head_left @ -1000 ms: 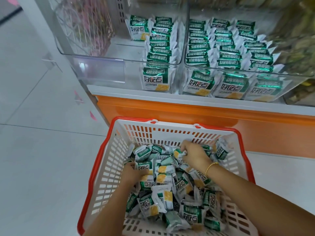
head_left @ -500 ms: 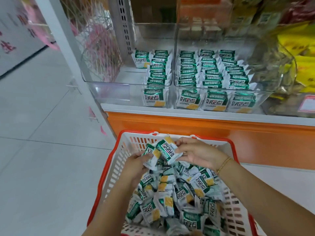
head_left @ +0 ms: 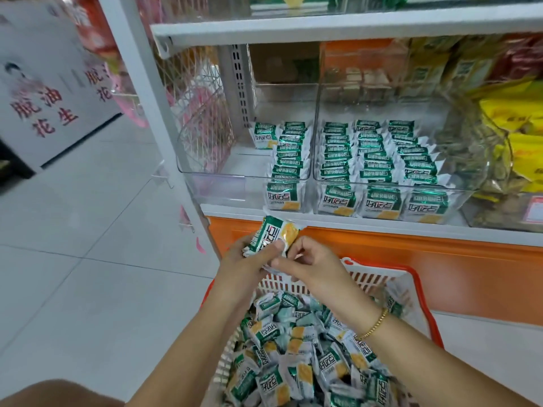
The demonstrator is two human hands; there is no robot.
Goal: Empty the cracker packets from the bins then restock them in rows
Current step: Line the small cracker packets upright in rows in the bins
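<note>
Head cam: both hands are hovering over the far rim of the basket (head_left: 423, 289), just under the shelf's (head_left: 367, 226) front edge. Left hand (head_left: 246, 265) is gripping a small bunch of cracker packets (head_left: 274, 235), fingers curled round it. Can't tell how many bc the hand's covering most of them. Right hand (head_left: 311, 265) is pinching the bunch's near end w/ thumb + fingertips.

Loose packets (head_left: 308, 348) are lying heaped in the basket. Its near end is getting cut off by the frame bottom, and the left rim is mostly hiding behind the forearm.

Left bin (head_left: 211, 183) is holding one row along its right wall plus a lone packet at the back. Right bin (head_left: 458, 183) is holding three rows. Stuff further right is too blurry to ID.
</note>
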